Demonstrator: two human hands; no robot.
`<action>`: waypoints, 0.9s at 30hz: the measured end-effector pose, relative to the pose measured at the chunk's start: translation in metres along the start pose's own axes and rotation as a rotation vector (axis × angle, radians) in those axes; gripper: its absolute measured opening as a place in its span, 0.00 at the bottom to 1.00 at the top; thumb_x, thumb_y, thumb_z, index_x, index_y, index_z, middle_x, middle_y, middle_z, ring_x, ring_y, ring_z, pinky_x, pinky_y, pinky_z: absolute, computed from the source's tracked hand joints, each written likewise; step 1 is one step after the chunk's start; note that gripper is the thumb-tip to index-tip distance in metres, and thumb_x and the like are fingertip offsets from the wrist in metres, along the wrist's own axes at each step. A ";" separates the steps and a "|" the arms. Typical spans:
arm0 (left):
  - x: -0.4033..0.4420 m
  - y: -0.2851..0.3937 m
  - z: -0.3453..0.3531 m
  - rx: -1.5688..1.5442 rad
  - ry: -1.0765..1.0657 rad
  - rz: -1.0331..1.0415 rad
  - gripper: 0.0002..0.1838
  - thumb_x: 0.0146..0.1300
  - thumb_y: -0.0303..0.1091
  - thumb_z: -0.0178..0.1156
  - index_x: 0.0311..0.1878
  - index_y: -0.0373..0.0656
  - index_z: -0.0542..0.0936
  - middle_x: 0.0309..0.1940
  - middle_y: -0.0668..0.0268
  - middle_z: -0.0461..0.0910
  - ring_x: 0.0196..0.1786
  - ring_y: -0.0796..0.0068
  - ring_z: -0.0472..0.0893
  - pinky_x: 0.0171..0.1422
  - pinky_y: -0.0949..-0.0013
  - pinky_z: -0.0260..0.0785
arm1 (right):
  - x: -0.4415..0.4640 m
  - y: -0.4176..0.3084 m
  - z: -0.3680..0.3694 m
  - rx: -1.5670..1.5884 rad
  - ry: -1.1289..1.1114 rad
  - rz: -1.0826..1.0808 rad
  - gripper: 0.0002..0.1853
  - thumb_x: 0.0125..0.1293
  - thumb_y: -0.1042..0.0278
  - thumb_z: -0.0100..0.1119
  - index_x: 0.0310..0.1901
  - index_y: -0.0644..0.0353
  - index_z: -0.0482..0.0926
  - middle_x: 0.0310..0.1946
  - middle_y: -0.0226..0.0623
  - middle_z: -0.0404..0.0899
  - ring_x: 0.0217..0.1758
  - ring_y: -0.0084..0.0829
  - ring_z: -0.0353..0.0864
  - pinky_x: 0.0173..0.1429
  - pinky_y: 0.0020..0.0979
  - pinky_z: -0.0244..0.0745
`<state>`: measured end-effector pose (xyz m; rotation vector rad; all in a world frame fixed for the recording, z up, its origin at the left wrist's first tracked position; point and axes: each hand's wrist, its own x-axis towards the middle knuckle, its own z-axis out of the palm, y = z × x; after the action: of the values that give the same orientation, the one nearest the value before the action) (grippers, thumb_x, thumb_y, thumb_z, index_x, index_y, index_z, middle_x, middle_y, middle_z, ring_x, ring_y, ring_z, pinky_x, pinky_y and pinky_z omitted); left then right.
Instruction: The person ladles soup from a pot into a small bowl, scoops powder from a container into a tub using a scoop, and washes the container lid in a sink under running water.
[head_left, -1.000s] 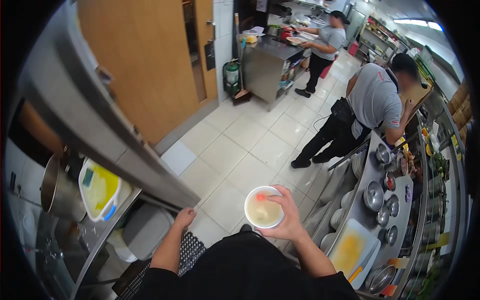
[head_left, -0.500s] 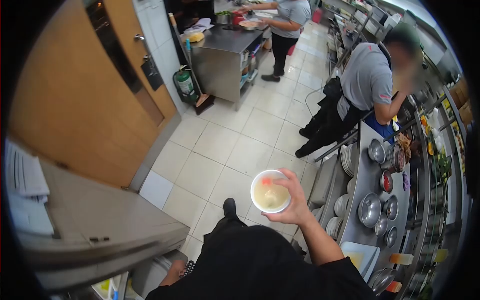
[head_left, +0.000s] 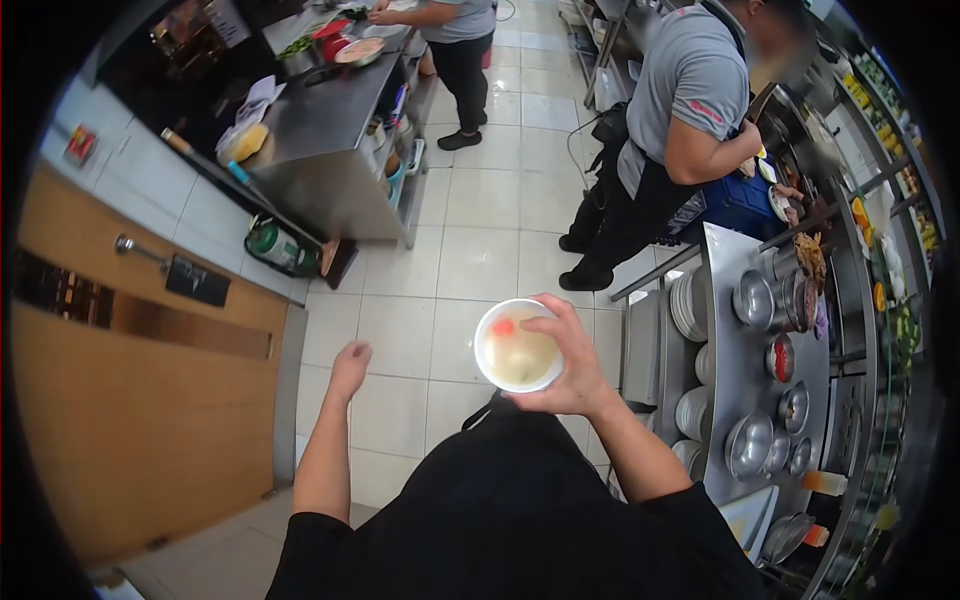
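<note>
Right fingers clasp a white cup — left forearm outstretched, whether left fingers curl — unclear.

My feed comes through bright and evenly lit, with light apparently falling from above. I get a soft sheen on the pale floor tiles and small hard highlights on the metal bowls at right. The recess at far left sinks into shadow. My wide lens bows the shelving at right, and black rounds off the corners. A smeared patch blurs a worker's head.
</note>
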<state>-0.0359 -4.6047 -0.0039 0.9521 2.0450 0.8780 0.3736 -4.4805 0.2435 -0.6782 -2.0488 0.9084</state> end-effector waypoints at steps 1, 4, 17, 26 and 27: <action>0.016 0.015 0.014 0.003 -0.004 -0.001 0.20 0.68 0.42 0.59 0.52 0.34 0.81 0.41 0.50 0.85 0.48 0.59 0.84 0.55 0.62 0.75 | 0.018 0.014 -0.005 0.000 0.002 0.004 0.40 0.33 0.64 0.82 0.55 0.54 0.77 0.63 0.50 0.69 0.65 0.51 0.73 0.65 0.42 0.72; 0.052 0.037 0.045 0.158 -0.081 0.030 0.19 0.70 0.45 0.57 0.50 0.36 0.81 0.40 0.50 0.85 0.46 0.57 0.84 0.54 0.60 0.75 | 0.080 0.054 -0.020 0.016 -0.013 -0.005 0.40 0.33 0.64 0.82 0.55 0.53 0.77 0.63 0.50 0.69 0.65 0.52 0.73 0.65 0.42 0.72; 0.190 -0.040 0.014 0.411 -0.614 -0.162 0.17 0.63 0.44 0.63 0.44 0.38 0.86 0.43 0.50 0.86 0.51 0.55 0.85 0.57 0.60 0.75 | 0.346 0.226 -0.057 -0.091 0.137 0.007 0.42 0.33 0.61 0.84 0.55 0.55 0.75 0.63 0.50 0.69 0.65 0.50 0.72 0.66 0.43 0.70; 0.559 0.210 0.048 0.193 -0.368 -0.059 0.16 0.68 0.38 0.62 0.52 0.37 0.81 0.39 0.61 0.85 0.40 0.69 0.82 0.48 0.67 0.74 | 0.514 0.330 -0.127 -0.247 0.337 0.086 0.42 0.34 0.64 0.82 0.57 0.52 0.72 0.63 0.50 0.68 0.65 0.50 0.72 0.65 0.42 0.71; 0.576 0.258 0.055 0.045 -0.352 -0.135 0.16 0.69 0.36 0.62 0.54 0.37 0.80 0.37 0.64 0.84 0.38 0.74 0.80 0.46 0.69 0.73 | 0.531 0.344 -0.138 -0.278 0.357 0.087 0.42 0.34 0.64 0.82 0.57 0.53 0.72 0.63 0.51 0.68 0.65 0.50 0.72 0.65 0.42 0.72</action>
<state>-0.1795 -3.9871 -0.0043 0.9093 1.8072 0.5509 0.2446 -3.8469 0.2669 -1.0086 -1.8467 0.5055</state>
